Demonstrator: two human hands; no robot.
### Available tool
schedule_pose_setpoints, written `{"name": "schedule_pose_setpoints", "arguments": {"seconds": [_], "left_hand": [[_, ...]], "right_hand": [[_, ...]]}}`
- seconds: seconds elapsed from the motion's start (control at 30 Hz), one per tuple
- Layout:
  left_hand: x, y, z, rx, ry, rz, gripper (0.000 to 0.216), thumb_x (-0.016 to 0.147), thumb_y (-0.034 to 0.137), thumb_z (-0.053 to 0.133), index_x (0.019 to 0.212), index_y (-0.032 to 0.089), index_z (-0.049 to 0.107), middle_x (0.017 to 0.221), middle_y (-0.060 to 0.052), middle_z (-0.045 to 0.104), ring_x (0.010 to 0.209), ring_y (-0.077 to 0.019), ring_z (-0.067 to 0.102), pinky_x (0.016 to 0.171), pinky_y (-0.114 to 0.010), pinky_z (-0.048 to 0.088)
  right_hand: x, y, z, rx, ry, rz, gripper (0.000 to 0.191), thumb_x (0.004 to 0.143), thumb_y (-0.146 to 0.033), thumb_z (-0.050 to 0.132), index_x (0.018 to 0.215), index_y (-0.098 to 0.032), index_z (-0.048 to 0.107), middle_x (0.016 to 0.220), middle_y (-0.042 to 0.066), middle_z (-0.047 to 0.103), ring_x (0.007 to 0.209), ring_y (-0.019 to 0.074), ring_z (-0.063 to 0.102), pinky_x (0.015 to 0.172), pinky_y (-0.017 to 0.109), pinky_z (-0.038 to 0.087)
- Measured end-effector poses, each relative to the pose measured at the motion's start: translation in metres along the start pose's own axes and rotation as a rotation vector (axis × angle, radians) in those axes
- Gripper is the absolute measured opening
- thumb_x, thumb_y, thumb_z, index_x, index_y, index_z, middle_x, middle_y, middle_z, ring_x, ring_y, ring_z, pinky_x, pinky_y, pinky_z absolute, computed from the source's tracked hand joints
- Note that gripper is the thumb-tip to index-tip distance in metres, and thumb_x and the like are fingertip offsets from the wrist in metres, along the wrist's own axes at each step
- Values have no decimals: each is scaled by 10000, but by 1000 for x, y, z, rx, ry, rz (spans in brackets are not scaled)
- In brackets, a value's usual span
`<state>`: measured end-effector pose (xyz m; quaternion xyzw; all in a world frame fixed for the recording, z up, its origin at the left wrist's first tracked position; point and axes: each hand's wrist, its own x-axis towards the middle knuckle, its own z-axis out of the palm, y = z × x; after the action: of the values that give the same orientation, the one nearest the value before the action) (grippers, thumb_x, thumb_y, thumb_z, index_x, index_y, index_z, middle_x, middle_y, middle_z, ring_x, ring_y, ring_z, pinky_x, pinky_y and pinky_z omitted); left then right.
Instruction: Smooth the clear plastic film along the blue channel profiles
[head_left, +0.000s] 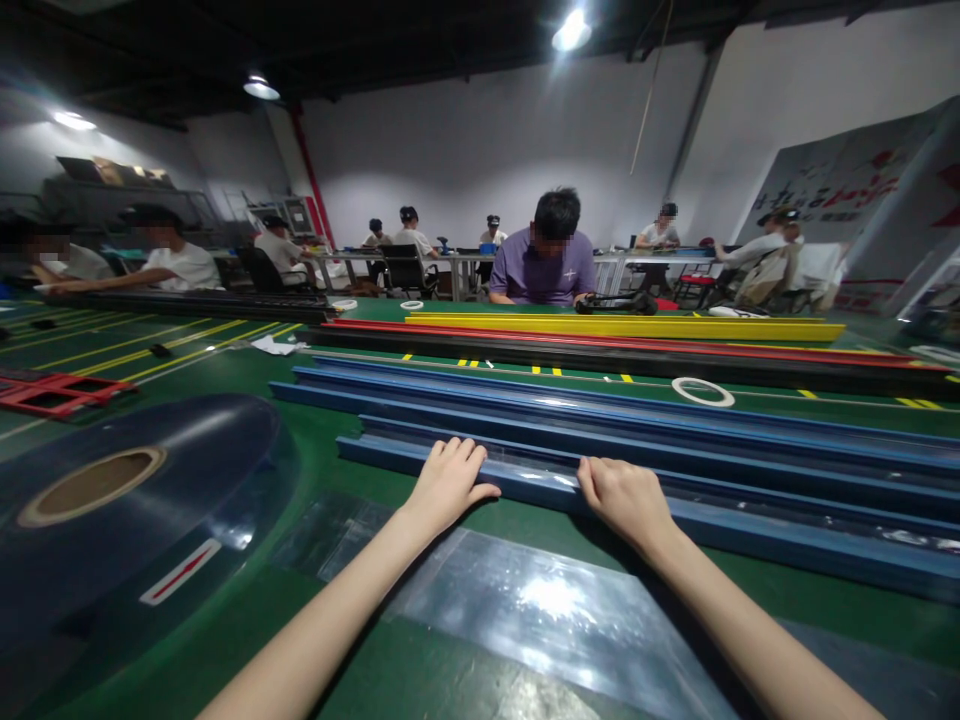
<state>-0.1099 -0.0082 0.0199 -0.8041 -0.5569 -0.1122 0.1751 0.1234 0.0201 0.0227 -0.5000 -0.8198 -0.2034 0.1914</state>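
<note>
Several long blue profile bars (675, 450) lie side by side across the green table (225, 420). My left hand (448, 482) rests on the nearest bar, fingers curled over its top edge and thumb out along the front. My right hand (622, 497) grips the same bar a little to the right, fingers folded over its edge. A sheet of clear plastic film (540, 610) lies flat on the table under my forearms, shining under the lamp.
A big roll of clear film (127, 490) lies at my left. Behind the blue bars lie black, red and yellow bars (622, 328) and a white tape ring (703, 391). A person in a purple shirt (546, 265) sits opposite; others sit at tables behind.
</note>
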Motion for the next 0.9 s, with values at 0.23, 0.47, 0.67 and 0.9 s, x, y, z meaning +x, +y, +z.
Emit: {"name": "schedule_pose_setpoints", "arguments": {"seconds": [0.23, 0.47, 0.67, 0.9], "left_hand": [[-1, 16, 5, -35, 69, 99, 400, 723, 515, 502, 906, 159, 508, 836, -44, 555, 798, -197, 480, 690, -302, 332], [-12, 13, 10, -31, 222, 77, 370, 748, 475, 496, 933, 156, 525, 814, -44, 574, 787, -193, 497, 752, -341, 323], [-15, 12, 10, -66, 212, 13, 305, 767, 453, 484, 843, 164, 546, 782, -34, 574, 776, -188, 502, 718, -326, 332], [-15, 13, 11, -126, 179, -8, 295, 774, 452, 471, 746, 165, 539, 756, -25, 565, 743, -173, 487, 674, -302, 330]], "right_hand": [[-19, 23, -3, -19, 17, -1, 452, 863, -284, 265, 531, -172, 552, 536, 39, 614, 480, 131, 556, 461, 254, 226], [-24, 36, -4, 28, -79, -55, 443, 871, -317, 265, 550, -177, 537, 541, 21, 601, 487, 124, 552, 481, 250, 243], [-26, 31, -6, 32, -20, -17, 424, 861, -302, 285, 539, -179, 532, 527, 19, 587, 482, 123, 540, 483, 248, 245], [-30, 27, -4, 30, 71, -25, 395, 852, -273, 316, 532, -178, 526, 517, 13, 580, 477, 114, 529, 486, 240, 251]]}}
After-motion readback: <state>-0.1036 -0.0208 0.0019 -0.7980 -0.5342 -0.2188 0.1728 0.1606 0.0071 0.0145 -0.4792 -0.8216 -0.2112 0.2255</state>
